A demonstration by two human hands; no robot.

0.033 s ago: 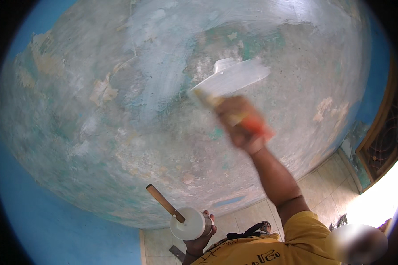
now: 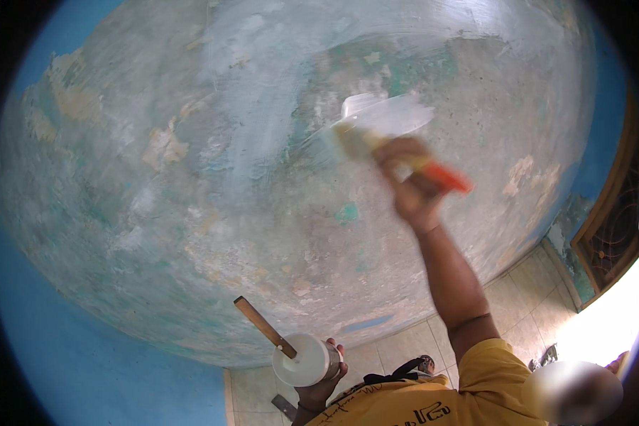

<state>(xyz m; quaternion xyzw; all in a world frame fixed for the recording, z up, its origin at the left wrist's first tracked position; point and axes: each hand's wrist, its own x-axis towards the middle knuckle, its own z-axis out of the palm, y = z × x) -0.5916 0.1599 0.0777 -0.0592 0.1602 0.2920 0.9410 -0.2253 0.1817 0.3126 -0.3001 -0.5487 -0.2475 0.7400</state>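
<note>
My right hand (image 2: 413, 186) is closed round a paintbrush (image 2: 449, 177) with an orange-red handle. Its pale bristles, blurred by motion, are at the patchy grey and green wall (image 2: 192, 241), at the left end of a fresh white paint patch (image 2: 401, 113). Low down near my body, my left hand (image 2: 325, 389) grips a white paint bucket (image 2: 280, 373) from its right side and below. A wooden stick (image 2: 259, 321) stands tilted in the bucket, leaning out to the upper left. White paint fills the part of the bucket that shows.
Blue paint (image 2: 99, 355) covers the wall's left side. Pale floor tiles (image 2: 525, 298) run along its foot, with a dark flat piece (image 2: 284, 407) lying there. To the right are a brown-framed grille (image 2: 607, 238) and a bright opening. A blurred round white thing (image 2: 575, 387) shows lower right.
My right hand and the paintbrush have moved a little to the right, the bristles rising slightly along the wall. My left hand and the paint bucket have stayed in place.
</note>
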